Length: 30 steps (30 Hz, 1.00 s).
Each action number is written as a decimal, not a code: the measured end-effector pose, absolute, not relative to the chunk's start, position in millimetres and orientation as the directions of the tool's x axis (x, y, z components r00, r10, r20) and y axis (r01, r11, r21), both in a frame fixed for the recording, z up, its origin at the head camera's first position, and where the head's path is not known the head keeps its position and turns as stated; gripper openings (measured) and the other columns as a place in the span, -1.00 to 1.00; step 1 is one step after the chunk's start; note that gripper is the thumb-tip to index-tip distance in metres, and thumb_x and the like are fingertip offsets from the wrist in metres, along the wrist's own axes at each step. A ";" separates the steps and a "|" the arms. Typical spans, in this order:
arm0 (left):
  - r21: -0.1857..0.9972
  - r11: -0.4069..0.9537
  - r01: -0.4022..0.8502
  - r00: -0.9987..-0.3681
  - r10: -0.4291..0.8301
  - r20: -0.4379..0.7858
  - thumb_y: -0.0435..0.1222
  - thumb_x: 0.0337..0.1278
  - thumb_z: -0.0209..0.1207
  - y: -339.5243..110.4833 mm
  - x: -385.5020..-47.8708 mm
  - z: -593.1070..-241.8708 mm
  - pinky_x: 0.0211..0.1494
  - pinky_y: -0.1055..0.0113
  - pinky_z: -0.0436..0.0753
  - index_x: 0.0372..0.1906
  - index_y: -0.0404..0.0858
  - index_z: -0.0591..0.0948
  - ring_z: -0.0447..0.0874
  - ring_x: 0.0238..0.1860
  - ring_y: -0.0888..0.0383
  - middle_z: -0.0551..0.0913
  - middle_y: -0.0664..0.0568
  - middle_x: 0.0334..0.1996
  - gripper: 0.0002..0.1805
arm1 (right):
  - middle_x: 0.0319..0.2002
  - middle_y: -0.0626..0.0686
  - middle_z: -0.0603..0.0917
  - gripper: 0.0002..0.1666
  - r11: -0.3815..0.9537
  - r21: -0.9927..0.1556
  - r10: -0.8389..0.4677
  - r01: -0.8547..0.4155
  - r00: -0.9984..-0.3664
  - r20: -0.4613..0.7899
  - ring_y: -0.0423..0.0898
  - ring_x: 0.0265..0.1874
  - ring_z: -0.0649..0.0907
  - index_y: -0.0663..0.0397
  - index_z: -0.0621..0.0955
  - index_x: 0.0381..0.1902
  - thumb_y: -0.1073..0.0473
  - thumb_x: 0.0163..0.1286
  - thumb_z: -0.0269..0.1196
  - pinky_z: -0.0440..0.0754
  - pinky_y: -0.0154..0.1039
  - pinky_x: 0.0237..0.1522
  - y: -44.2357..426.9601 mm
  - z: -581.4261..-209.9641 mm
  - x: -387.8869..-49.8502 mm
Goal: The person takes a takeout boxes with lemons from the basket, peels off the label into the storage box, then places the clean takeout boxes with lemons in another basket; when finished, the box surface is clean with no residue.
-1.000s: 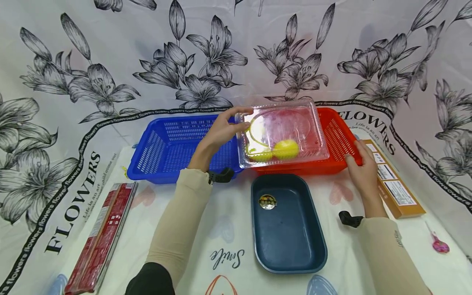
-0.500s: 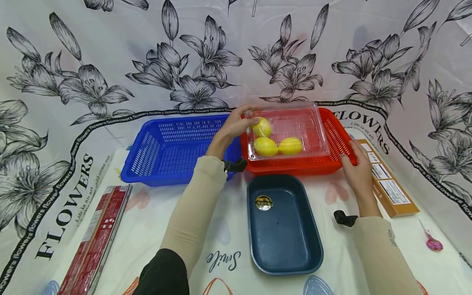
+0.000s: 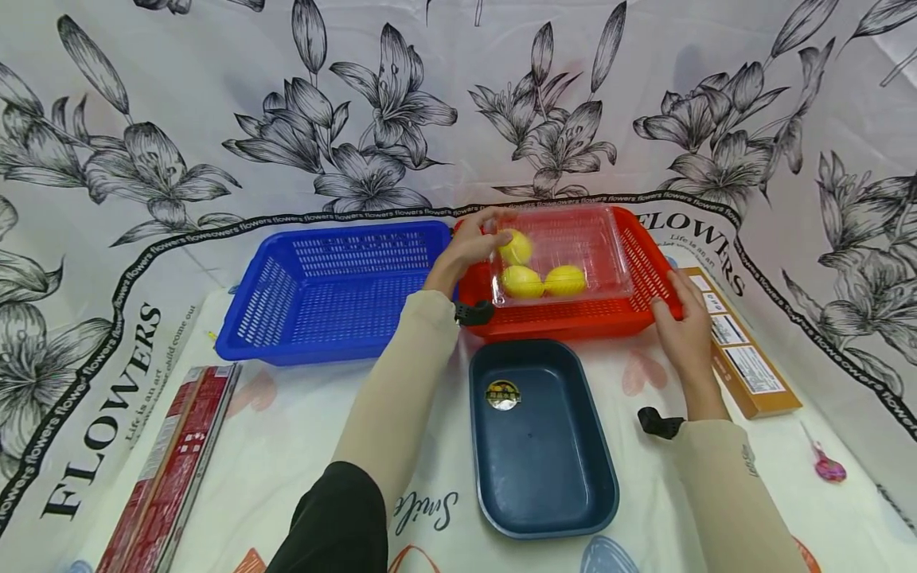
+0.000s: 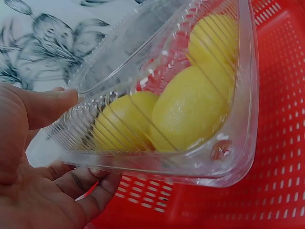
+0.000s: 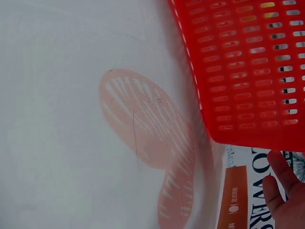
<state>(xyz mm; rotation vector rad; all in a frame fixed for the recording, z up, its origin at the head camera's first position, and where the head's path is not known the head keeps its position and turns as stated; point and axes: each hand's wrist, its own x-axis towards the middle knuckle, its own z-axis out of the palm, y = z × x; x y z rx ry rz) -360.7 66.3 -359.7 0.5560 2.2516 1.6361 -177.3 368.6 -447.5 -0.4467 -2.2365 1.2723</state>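
My left hand [image 3: 467,245] grips the left end of a clear plastic clamshell box [image 3: 576,235], with the thumb above and fingers below in the left wrist view. Three yellow lemons [image 4: 193,107] show through its wall, gathered toward the held end and the near side. The box is over the red basket [image 3: 559,322]; whether it touches the basket's floor I cannot tell. At the basket's right end is my right hand [image 3: 689,338], fingers spread and near-straight, a fingertip at the edge of the basket.
To the left stands a blue basket [image 3: 337,302]. A dark blue tray [image 3: 544,454] with a round sticker lies in front. A long red package [image 3: 168,469] is at far left. Beside my right hand lie a brown box [image 3: 748,350] and a small pink bulb-shaped thing [image 3: 829,468].
The left hand has moved the box rightward from the baskets' meeting edges to over the red basket. The lemons show more clearly. My right hand stays at the red basket's end.
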 end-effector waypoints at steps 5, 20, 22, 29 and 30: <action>0.949 0.301 0.090 -0.883 0.465 -0.064 -0.28 0.43 0.19 75.6 -364.8 -371.8 0.32 0.00 0.57 0.36 0.03 0.54 0.30 0.46 -0.07 0.30 0.00 0.52 -0.54 | 0.58 -0.10 0.29 -0.35 0.504 -0.863 0.525 0.034 -0.805 0.275 -0.10 0.57 0.27 -0.05 0.39 0.51 0.10 0.47 0.08 0.21 -0.19 0.58 367.5 -448.5 -177.7; 0.951 0.287 0.113 -0.887 0.460 -0.034 -0.26 0.46 0.16 95.2 -366.8 -392.0 0.11 0.24 0.57 0.39 0.00 0.52 0.32 0.43 -0.02 0.35 -0.01 0.49 -0.54 | 0.58 -0.07 0.28 -0.33 0.495 -0.869 0.511 -0.004 -0.808 0.295 -0.08 0.57 0.25 -0.06 0.40 0.51 0.18 0.45 0.11 0.16 -0.19 0.59 370.8 -448.1 -179.1; 0.948 0.300 0.107 -0.894 0.446 -0.040 -0.26 0.45 0.18 96.2 -365.8 -392.8 0.16 0.20 0.60 0.39 0.02 0.53 0.32 0.44 -0.03 0.33 -0.02 0.49 -0.53 | 0.59 -0.07 0.27 -0.33 0.492 -0.871 0.508 0.002 -0.812 0.286 -0.08 0.58 0.25 -0.07 0.39 0.52 0.16 0.46 0.10 0.18 -0.20 0.58 370.9 -448.2 -179.1; 0.944 0.319 0.084 -0.895 0.441 -0.070 -0.33 0.43 0.18 97.8 -361.9 -392.9 0.42 0.04 0.52 0.45 0.00 0.46 0.19 0.57 -0.06 0.30 0.02 0.55 -0.45 | 0.59 -0.12 0.26 -0.34 0.502 -0.864 0.507 0.028 -0.819 0.268 -0.10 0.57 0.25 -0.10 0.37 0.53 0.12 0.49 0.06 0.26 -0.27 0.53 370.4 -448.3 -177.1; 0.943 0.322 0.085 -0.895 0.440 -0.069 -0.33 0.43 0.17 97.9 -361.4 -392.8 0.42 0.05 0.51 0.46 0.00 0.45 0.19 0.57 -0.06 0.30 0.02 0.55 -0.44 | 0.59 -0.14 0.26 -0.34 0.502 -0.864 0.506 0.030 -0.821 0.266 -0.11 0.57 0.25 -0.11 0.37 0.53 0.11 0.49 0.06 0.27 -0.27 0.52 370.3 -448.0 -176.9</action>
